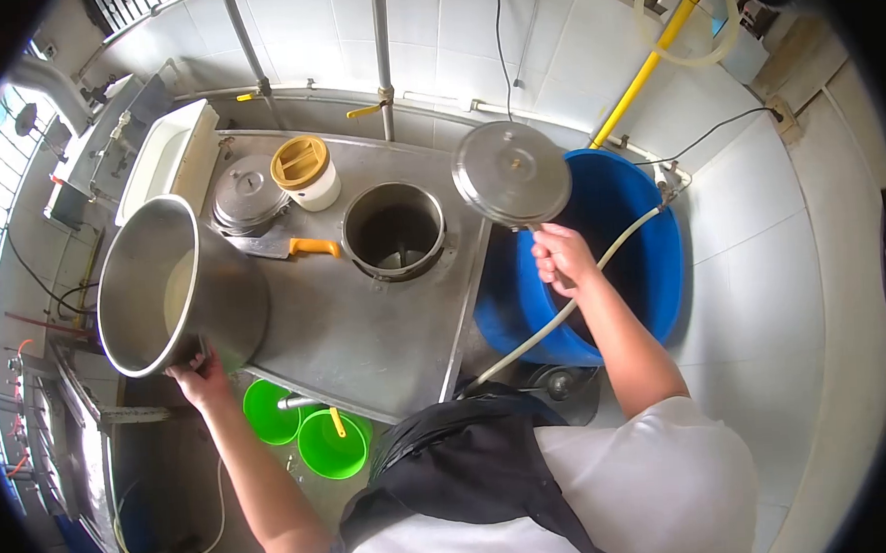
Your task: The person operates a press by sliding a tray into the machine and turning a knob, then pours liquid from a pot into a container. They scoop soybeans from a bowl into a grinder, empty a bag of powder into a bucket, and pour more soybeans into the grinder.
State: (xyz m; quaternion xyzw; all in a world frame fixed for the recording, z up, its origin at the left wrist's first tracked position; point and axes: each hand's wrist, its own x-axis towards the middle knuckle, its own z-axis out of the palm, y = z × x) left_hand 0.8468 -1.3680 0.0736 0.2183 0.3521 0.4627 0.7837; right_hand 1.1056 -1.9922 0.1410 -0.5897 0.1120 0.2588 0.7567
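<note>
Closest to the camera is the person's own dark apron [472, 455] over a white shirt, with both bare arms reaching out from it. At the near left, the left hand [200, 377] is closed on the rim of a large steel pot [178, 282], its fingers curled over the edge. That pot is tipped on its side at the near left corner of a steel counter [366, 331], its mouth turned left and a pale liquid showing inside. On the right, the right hand [562, 258] is clenched around the handle of a round steel lid [512, 173], held up in the air at the counter's right edge, above a blue tub [653, 265]. A pale hose [565, 310] runs past this hand and down toward the floor. Near the middle of the counter sits an open round well [394, 229], dark inside, just left of the raised lid. Farther left lie a cleaver with a yellow handle [296, 246], a smaller lidded pot [248, 192] and a white jar with a yellow cap [305, 171]. Below the counter's near edge stand two green buckets [311, 429]. White tiles cover the far wall.
</note>
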